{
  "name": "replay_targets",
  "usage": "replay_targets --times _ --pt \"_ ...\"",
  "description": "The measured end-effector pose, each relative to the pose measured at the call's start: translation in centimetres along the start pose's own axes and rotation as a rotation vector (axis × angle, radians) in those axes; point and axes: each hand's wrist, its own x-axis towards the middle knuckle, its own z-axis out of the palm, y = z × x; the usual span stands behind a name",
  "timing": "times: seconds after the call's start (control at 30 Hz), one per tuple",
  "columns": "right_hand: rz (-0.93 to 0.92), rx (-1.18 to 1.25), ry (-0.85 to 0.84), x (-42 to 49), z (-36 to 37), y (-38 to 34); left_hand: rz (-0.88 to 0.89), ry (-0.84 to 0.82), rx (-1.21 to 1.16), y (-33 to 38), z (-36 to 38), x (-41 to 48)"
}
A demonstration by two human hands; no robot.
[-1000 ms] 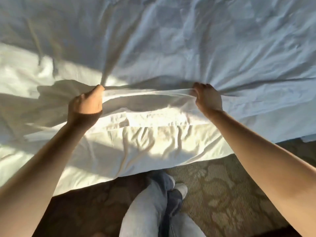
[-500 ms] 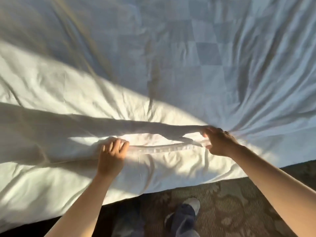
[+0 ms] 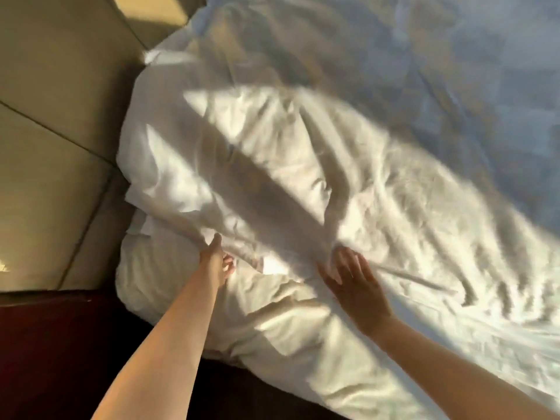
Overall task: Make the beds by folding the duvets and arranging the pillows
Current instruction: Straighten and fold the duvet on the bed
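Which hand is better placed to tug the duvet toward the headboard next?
Left, probably. The left hand pinches a fold of the duvet nearest the headboard; the right hand lies open and flat, farther away, gripping nothing.

white duvet [image 3: 303,183] with faint checks, bluish in shade; beige panelled wall [image 3: 54,116]; dark red-brown surface [image 3: 60,344]

- The left forearm [image 3: 169,338] is bare and slim from the picture's lower edge to the wrist.
- The right forearm [image 3: 454,371] is bare too, and looks broader near the edge.
- The left grip [image 3: 216,262] looks narrow, with rounded fingertips showing.
- The right grip [image 3: 354,283] shows its back, with long, motion-blurred fingers.
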Motion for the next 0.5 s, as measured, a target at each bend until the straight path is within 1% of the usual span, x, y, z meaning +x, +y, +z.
replay_targets --times 0.03,0.07,0.1,0.13,0.17,0.2,0.23,0.27,0.3,0.33,0.37,0.4,0.43,0.47,0.5 --pt "-0.015 -0.039 0.018 1.4 0.5 -0.8 -0.026 -0.038 -0.087 0.2 0.0 1.4" --pt "-0.023 -0.069 -0.015 2.6 0.7 -1.3 -0.027 -0.051 -0.159 0.3 0.0 2.8" --pt "-0.029 -0.104 -0.063 3.6 1.1 -1.7 -0.015 -0.065 -0.237 0.6 0.2 3.9" --pt "-0.009 -0.137 -0.155 4.5 0.9 -2.0 0.007 -0.081 -0.292 1.0 0.5 4.6" --pt "0.011 -0.156 -0.196 5.6 0.5 -2.1 0.021 -0.088 -0.336 1.7 0.8 4.9" --pt "0.036 -0.128 -0.229 7.2 -0.8 -2.2 0.039 -0.059 -0.369 2.6 1.1 5.0" --pt "0.04 -0.135 -0.201 8.7 -1.8 -2.1 0.073 -0.002 -0.413 3.7 1.2 5.3" --pt "0.039 -0.076 -0.279 10.2 -3.0 -1.9 0.126 0.081 -0.445 5.0 0.9 5.5" --pt "0.036 0.011 -0.409 11.4 -3.9 -1.7 0.169 0.161 -0.461 6.5 0.2 5.7" --pt "0.029 0.127 -0.465 12.1 -4.4 -1.5 0.191 0.204 -0.465 8.3 -0.8 5.6" --pt "0.023 0.226 -0.484 12.6 -4.8 -1.7 0.209 0.211 -0.485 10.2 -1.9 5.5" --pt "0.013 0.261 -0.475 13.0 -4.8 -2.1 0.23 0.192 -0.508 12.0 -3.2 5.8" --pt "0.051 0.31 -0.419 13.5 -5.6 -3.0 0.254 0.152 -0.536 13.4 -4.3 6.0" --pt "0.033 0.333 -0.369 13.8 -5.7 -3.9 0.28 0.091 -0.533 14.5 -5.3 6.0" --pt "0.048 0.385 -0.376 14.0 -6.0 -5.1 0.321 0.027 -0.506 15.1 -5.9 6.1"
